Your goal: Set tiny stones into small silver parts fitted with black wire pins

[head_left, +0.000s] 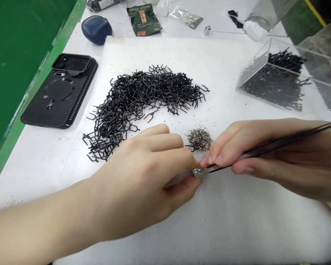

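My left hand [151, 173] rests on the white sheet [231, 221], fingers pinched around a small black wire clip [191, 148] whose end sticks out near my fingertips. My right hand [267, 154] is closed on black tweezers [278, 145], and their tips meet a tiny silver piece [198, 172] right at my left thumb. Just behind the fingertips lies a small heap of silver bits [200, 138]. A big pile of black wire clips [143, 103] spreads out behind my left hand.
A clear plastic box [276, 79] at the right holds more black clips. A phone in a black case [62, 92] lies at the left by the green table edge. A dark blue pouch [96, 29], a green packet [143, 19] and small bags sit at the back.
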`<state>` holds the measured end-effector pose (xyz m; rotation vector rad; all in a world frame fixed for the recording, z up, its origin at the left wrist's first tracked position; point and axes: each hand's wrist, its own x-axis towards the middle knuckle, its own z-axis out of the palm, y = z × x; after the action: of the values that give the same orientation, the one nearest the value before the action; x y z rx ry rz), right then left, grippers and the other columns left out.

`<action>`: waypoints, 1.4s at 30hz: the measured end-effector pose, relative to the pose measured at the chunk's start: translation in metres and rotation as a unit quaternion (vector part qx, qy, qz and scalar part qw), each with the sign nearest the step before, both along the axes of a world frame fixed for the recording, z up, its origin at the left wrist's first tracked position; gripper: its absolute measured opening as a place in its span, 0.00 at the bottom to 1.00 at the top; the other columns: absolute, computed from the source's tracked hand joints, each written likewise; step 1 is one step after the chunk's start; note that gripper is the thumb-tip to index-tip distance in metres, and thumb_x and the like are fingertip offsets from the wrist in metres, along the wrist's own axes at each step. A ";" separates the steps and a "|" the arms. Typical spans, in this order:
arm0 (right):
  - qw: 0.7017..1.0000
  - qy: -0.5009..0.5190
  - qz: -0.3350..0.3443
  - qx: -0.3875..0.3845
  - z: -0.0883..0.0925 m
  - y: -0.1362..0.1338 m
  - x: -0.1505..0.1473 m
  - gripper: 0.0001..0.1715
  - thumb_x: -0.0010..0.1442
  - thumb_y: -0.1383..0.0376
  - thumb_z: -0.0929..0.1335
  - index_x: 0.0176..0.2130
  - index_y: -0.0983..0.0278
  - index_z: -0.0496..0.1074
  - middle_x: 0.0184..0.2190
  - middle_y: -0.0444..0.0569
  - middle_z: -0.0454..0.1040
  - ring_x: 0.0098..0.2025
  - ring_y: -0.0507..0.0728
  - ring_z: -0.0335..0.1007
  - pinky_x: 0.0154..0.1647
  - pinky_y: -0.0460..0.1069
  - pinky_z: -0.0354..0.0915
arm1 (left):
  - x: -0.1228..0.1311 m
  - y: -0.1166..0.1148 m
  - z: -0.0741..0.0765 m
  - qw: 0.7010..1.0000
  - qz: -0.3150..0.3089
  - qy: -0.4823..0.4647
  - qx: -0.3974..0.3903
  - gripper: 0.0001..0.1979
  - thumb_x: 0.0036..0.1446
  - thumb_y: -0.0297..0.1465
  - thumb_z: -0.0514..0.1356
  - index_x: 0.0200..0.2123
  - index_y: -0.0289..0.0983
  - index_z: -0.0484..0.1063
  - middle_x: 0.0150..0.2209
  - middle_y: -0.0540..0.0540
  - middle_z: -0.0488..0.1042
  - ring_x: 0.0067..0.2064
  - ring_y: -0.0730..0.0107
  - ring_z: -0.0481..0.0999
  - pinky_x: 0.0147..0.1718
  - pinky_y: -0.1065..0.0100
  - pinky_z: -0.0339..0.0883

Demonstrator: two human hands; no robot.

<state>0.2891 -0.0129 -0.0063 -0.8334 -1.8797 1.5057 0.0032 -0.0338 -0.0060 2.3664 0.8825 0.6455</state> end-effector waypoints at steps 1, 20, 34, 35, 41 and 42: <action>1.000 0.000 -0.002 -0.001 0.000 0.000 0.000 0.16 0.71 0.69 0.83 0.51 0.46 0.94 0.45 0.45 0.94 0.48 0.61 0.94 0.47 0.49 0.89 | 0.000 0.000 0.000 1.000 0.000 0.000 0.002 0.12 0.79 0.23 0.65 0.42 0.32 0.90 0.34 0.50 0.79 0.37 0.67 0.75 0.41 0.63 0.76; 0.999 -0.027 -0.023 0.025 -0.002 -0.003 0.000 0.09 0.77 0.62 0.81 0.51 0.44 0.93 0.45 0.44 0.93 0.47 0.62 0.94 0.45 0.50 0.88 | -0.003 -0.001 0.002 1.000 0.005 -0.007 -0.017 0.13 0.78 0.23 0.67 0.37 0.35 0.85 0.34 0.50 0.80 0.39 0.67 0.77 0.43 0.64 0.77; 0.999 -0.030 -0.018 0.016 0.000 0.000 -0.003 0.11 0.72 0.65 0.84 0.49 0.46 0.93 0.43 0.45 0.93 0.45 0.62 0.94 0.43 0.50 0.88 | 0.002 -0.019 0.001 0.979 -0.034 0.052 0.192 0.20 0.77 0.22 0.64 0.29 0.40 0.80 0.31 0.48 0.75 0.34 0.60 0.66 0.34 0.52 0.63; 0.999 -0.032 -0.019 0.019 0.001 0.000 -0.004 0.09 0.72 0.64 0.84 0.48 0.46 0.93 0.43 0.46 0.93 0.45 0.61 0.94 0.43 0.50 0.87 | 0.004 -0.022 0.000 0.975 -0.028 0.048 0.214 0.21 0.77 0.22 0.64 0.28 0.41 0.78 0.31 0.47 0.74 0.34 0.60 0.66 0.34 0.51 0.62; 0.998 -0.026 -0.030 0.039 0.006 -0.001 -0.005 0.04 0.72 0.63 0.85 0.45 0.51 0.93 0.42 0.45 0.94 0.45 0.60 0.94 0.44 0.48 0.86 | 0.009 -0.036 -0.007 0.956 0.019 0.034 0.290 0.22 0.76 0.21 0.66 0.26 0.42 0.77 0.33 0.43 0.79 0.38 0.56 0.71 0.35 0.50 0.63; 0.999 -0.024 -0.028 0.036 0.007 -0.001 -0.006 0.05 0.71 0.63 0.85 0.44 0.51 0.93 0.42 0.45 0.94 0.44 0.59 0.94 0.44 0.47 0.86 | 0.010 -0.037 -0.007 0.955 0.024 0.051 0.291 0.23 0.77 0.22 0.67 0.26 0.42 0.77 0.34 0.43 0.80 0.38 0.56 0.71 0.35 0.50 0.63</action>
<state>0.2834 -0.0141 0.0003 -0.8884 -1.9175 1.3879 0.0128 -0.0704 -0.0130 2.9303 0.8826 0.9080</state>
